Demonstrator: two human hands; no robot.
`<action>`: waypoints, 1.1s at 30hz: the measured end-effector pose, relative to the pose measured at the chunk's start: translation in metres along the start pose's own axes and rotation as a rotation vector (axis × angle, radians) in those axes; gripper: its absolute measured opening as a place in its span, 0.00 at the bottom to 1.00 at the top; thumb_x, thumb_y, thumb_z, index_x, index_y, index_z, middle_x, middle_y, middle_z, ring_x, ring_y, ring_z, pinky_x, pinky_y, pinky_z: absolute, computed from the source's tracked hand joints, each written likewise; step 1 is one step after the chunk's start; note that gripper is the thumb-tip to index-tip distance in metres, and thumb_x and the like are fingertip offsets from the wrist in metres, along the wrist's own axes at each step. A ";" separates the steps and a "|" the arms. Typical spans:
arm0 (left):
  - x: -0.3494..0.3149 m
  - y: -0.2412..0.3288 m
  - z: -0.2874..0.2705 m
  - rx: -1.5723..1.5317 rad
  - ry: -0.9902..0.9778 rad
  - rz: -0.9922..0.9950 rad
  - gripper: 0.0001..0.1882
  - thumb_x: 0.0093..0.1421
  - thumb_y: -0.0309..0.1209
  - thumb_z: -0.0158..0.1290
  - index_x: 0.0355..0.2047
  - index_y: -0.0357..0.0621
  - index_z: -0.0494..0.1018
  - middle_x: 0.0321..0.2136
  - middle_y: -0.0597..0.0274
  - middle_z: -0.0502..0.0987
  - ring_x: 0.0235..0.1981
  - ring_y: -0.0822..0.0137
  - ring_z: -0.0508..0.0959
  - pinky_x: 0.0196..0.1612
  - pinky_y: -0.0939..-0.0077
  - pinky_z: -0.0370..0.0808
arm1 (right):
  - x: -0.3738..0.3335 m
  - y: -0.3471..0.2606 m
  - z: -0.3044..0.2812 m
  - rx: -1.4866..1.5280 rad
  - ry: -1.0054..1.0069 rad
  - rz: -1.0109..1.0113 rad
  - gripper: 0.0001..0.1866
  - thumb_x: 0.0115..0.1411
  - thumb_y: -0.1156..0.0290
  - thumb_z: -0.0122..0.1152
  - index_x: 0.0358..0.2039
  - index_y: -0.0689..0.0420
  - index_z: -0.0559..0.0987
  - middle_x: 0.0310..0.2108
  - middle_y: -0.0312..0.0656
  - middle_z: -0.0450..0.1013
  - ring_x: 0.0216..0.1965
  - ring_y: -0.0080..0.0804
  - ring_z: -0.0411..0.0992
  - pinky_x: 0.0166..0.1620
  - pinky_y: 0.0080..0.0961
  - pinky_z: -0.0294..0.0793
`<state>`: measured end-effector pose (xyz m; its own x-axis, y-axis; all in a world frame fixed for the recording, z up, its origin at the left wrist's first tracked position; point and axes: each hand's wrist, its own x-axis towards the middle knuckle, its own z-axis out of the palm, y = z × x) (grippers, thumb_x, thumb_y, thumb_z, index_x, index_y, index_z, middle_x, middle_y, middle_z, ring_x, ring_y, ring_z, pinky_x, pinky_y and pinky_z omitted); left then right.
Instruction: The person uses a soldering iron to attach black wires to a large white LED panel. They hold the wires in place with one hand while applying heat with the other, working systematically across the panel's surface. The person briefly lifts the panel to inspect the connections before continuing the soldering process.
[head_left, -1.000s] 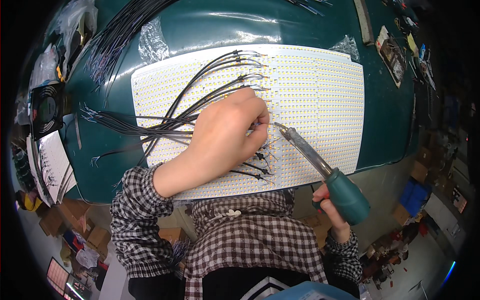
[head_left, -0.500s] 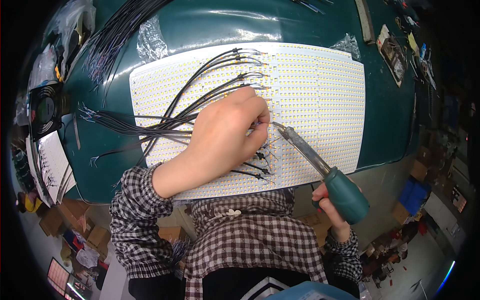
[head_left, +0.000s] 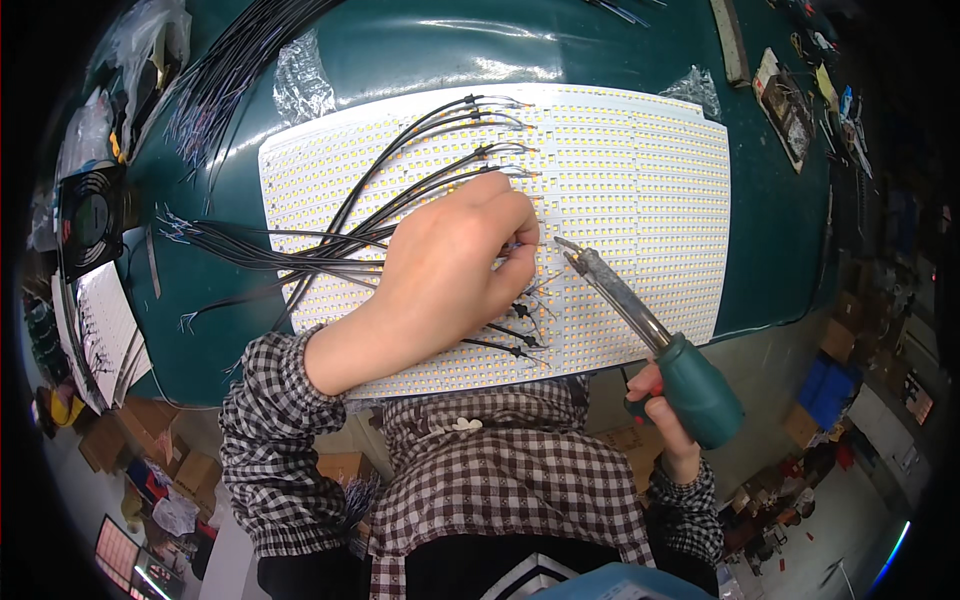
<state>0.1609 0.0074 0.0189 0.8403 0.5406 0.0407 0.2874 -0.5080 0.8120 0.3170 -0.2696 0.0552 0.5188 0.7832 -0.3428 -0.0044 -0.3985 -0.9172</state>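
L. hand (head_left: 460, 245): over mid-board, thumb and index drawn close together, narrow grip. Whether a wire is pinched btwn them: can't tell, too small and part hidden.

R. hand (head_left: 668, 418): closed round green handle of iron (head_left: 628, 305), below board's near edge. Iron slants up-left; its tip is just R. of L. fingertips. Tip contact w/ board: can't confirm.

Board (head_left: 650, 180): white, rows of small yellowish chips, flat on green table (head_left: 775, 255), near edge close to checked apron (head_left: 510, 470). Black cables (head_left: 350, 215) lie across its L. half, crossing each other; thin wire ends sit in a column nr board centre. Other cable ends hang past L. edge onto table.

Obstructions: L. hand covers middle cables and part of the column; iron covers a strip of board R. of centre.

Surroundings: large wire bundle (head_left: 235, 80), far L.; clear wrap (head_left: 303, 80) just beyond board, 2nd piece at far R. corner. Black fan (head_left: 95, 220), L. side, w/ plastic bags (head_left: 145, 40) beyond it and white sheets (head_left: 112, 325) nearer. Thin metal strip (head_left: 153, 262) btwn fan and cables. R. side: worn tray (head_left: 782, 110) and bar (head_left: 730, 40), both well apart from iron. Blue bin (head_left: 828, 392) below table, R.
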 end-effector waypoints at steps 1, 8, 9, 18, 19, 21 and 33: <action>0.000 0.001 0.000 -0.004 -0.001 -0.001 0.04 0.55 0.22 0.62 0.30 0.42 0.77 0.28 0.60 0.75 0.26 0.61 0.79 0.29 0.68 0.75 | 0.000 0.000 0.000 0.014 0.003 0.004 0.13 0.51 0.75 0.74 0.38 0.65 0.84 0.33 0.43 0.81 0.33 0.30 0.81 0.38 0.27 0.83; -0.019 0.018 -0.015 0.257 0.212 0.272 0.10 0.55 0.25 0.68 0.36 0.44 0.79 0.33 0.63 0.78 0.33 0.59 0.79 0.33 0.65 0.75 | -0.001 0.003 -0.005 0.070 0.025 -0.037 0.14 0.52 0.74 0.73 0.39 0.66 0.82 0.33 0.44 0.81 0.33 0.30 0.81 0.38 0.26 0.83; -0.029 0.017 -0.024 0.238 0.077 0.247 0.13 0.55 0.26 0.69 0.39 0.45 0.79 0.34 0.64 0.78 0.35 0.56 0.79 0.36 0.62 0.75 | -0.002 0.002 -0.004 0.092 0.039 -0.017 0.15 0.52 0.74 0.73 0.39 0.66 0.82 0.33 0.44 0.81 0.33 0.30 0.81 0.38 0.26 0.83; -0.068 0.038 -0.026 0.463 -0.234 -0.020 0.12 0.58 0.27 0.67 0.42 0.46 0.78 0.32 0.62 0.78 0.32 0.58 0.80 0.33 0.63 0.74 | 0.000 0.010 -0.004 0.187 0.052 -0.036 0.21 0.54 0.74 0.73 0.46 0.68 0.79 0.35 0.47 0.82 0.33 0.31 0.81 0.39 0.27 0.84; -0.067 0.036 -0.022 0.352 -0.202 -0.056 0.13 0.58 0.28 0.67 0.43 0.47 0.78 0.31 0.61 0.78 0.32 0.57 0.80 0.34 0.63 0.73 | 0.000 0.011 -0.004 0.199 0.058 -0.038 0.22 0.54 0.73 0.74 0.47 0.69 0.78 0.35 0.48 0.82 0.33 0.31 0.81 0.39 0.27 0.84; -0.056 0.038 -0.022 0.457 -0.100 0.016 0.13 0.58 0.28 0.67 0.43 0.47 0.78 0.31 0.61 0.78 0.32 0.57 0.79 0.34 0.63 0.74 | -0.001 0.014 -0.004 0.219 0.070 -0.042 0.23 0.54 0.72 0.75 0.48 0.69 0.78 0.35 0.48 0.82 0.33 0.31 0.81 0.39 0.28 0.85; -0.030 0.015 -0.031 0.060 -0.185 -0.006 0.09 0.59 0.25 0.65 0.40 0.40 0.79 0.33 0.54 0.80 0.34 0.52 0.81 0.37 0.64 0.78 | -0.007 0.019 -0.011 0.060 -0.001 -0.077 0.36 0.66 0.53 0.63 0.60 0.74 0.71 0.36 0.47 0.79 0.34 0.34 0.78 0.43 0.34 0.77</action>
<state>0.1256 0.0043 0.0483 0.9070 0.4140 -0.0768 0.3153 -0.5469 0.7756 0.3227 -0.2879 0.0421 0.5184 0.8109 -0.2714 -0.0159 -0.3082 -0.9512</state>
